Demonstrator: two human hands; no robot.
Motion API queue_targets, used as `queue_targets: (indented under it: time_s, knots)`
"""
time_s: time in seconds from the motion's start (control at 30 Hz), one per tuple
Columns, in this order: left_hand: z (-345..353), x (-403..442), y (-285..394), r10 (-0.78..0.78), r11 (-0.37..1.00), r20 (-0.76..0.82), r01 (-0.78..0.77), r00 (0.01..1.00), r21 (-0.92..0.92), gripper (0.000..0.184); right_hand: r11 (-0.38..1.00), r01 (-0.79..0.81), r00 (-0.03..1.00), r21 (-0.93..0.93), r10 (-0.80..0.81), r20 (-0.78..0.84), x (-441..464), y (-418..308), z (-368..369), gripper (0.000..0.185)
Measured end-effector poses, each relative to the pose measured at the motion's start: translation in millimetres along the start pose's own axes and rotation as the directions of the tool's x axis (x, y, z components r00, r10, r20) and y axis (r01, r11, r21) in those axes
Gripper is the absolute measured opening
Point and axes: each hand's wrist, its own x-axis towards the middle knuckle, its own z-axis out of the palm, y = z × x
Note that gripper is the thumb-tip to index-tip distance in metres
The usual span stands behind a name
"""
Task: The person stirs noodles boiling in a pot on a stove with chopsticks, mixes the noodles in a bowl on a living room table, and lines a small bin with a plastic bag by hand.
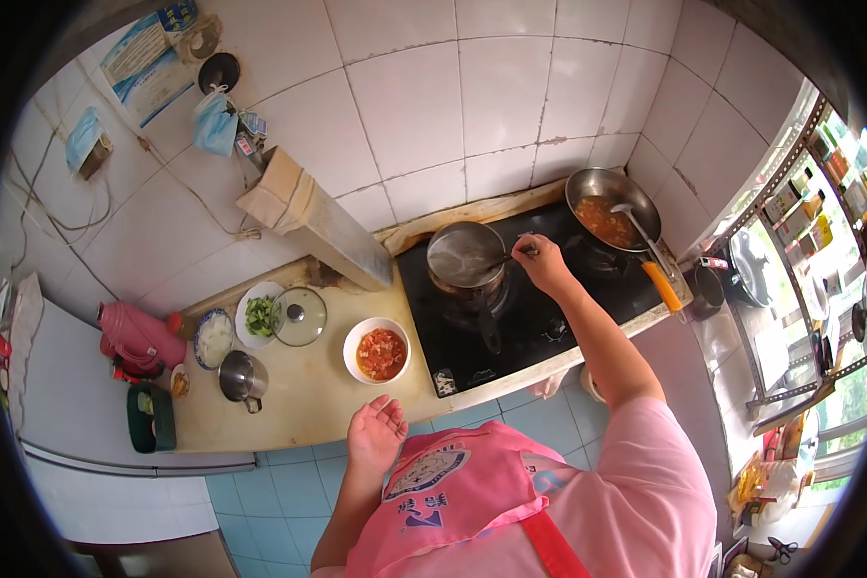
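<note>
Reader: What is the right hand (pixel 541 260) doing?

Author: It is gripping a dark, slender utensil (pixel 500 261), whose far end is pointing into a round, silver metal saucepan (pixel 436 252) with a black handle. Whether the tip is touching the contents cannot be told.

Reader: Where is the saucepan resting?

Author: It is sitting over a burner of the black, glossy stove (pixel 530 323), its handle extending towards the person. Just beyond the right hand, a wide, silver metal wok (pixel 588 183) is holding reddish-orange food (pixel 602 223), and a metal ladle (pixel 632 220) is leaning inside.

Reader: And the left hand (pixel 377 432)?

Author: It is hanging open near the front edge of the pale yellow counter (pixel 299 405), its fingers loosely curled and its palm showing. The nearest vessel, a round white bowl (pixel 348 353) of chunky red food (pixel 382 354), is standing on the counter. Farther left, a clear, round glass lid (pixel 308 332) is partly overlapping a white plate (pixel 245 336) of chopped green vegetables (pixel 259 313).
</note>
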Motion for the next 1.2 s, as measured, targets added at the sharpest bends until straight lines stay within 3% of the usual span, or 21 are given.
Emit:
queue_targets:
  time_s: [0.13, 0.2, 0.23, 0.3, 0.33, 0.4, 0.6, 0.8, 0.93, 1.2]
  knots:
    - [0, 3, 0, -0.007, 1.0, 0.001, 0.007, 1.0, 0.0, 0.033, 0.996, -0.061, 0.996, 0.062, 0.065, -0.066, -13, 14, 14, 0.009]
    - [0, 2, 0, -0.007, 1.0, 0.001, 0.007, 1.0, 0.003, 0.033, 0.874, -0.352, 0.903, 0.335, 0.411, -0.123, -21, 34, 32, 0.008]
    - [0, 2, 1, -0.007, 1.0, -0.001, 0.007, 1.0, 0.003, 0.033, 0.873, -0.352, 0.902, 0.338, 0.413, -0.126, -23, 40, 38, 0.008]
    - [0, 1, 1, -0.003, 1.0, -0.001, 0.003, 1.0, 0.008, 0.033, 0.516, -0.504, 0.698, 0.693, 0.716, -0.026, -27, 46, 47, 0.008]
    - [0, 1, 2, 0.001, 1.0, -0.002, -0.001, 1.0, 0.009, 0.033, 0.513, -0.502, 0.696, 0.696, 0.717, -0.026, -30, 45, 49, 0.008]
    - [0, -1, 1, 0.005, 1.0, 0.002, -0.005, 1.0, 0.013, 0.034, 0.316, -0.486, 0.592, 0.815, 0.805, 0.041, -36, 43, 51, 0.01]
    - [-3, -4, 1, 0.014, 1.0, -0.006, -0.014, 1.0, 0.012, 0.034, 0.062, -0.307, 0.503, 0.95, 0.858, 0.107, -55, 46, 63, 0.011]
    - [-4, -7, -1, 0.022, 1.0, -0.008, -0.022, 1.0, 0.002, 0.034, -0.057, -0.24, 0.487, 0.969, 0.857, 0.171, -67, 49, 66, 0.009]
    - [-2, -7, -1, 0.022, 1.0, -0.004, -0.022, 1.0, -0.005, 0.034, -0.083, -0.208, 0.494, 0.974, 0.851, 0.178, -65, 45, 53, 0.009]
    - [1, -3, -2, 0.006, 1.0, 0.025, -0.006, 1.0, 0.009, 0.033, 0.045, -0.165, 0.629, 0.985, 0.774, 0.07, -44, 17, 12, 0.012]
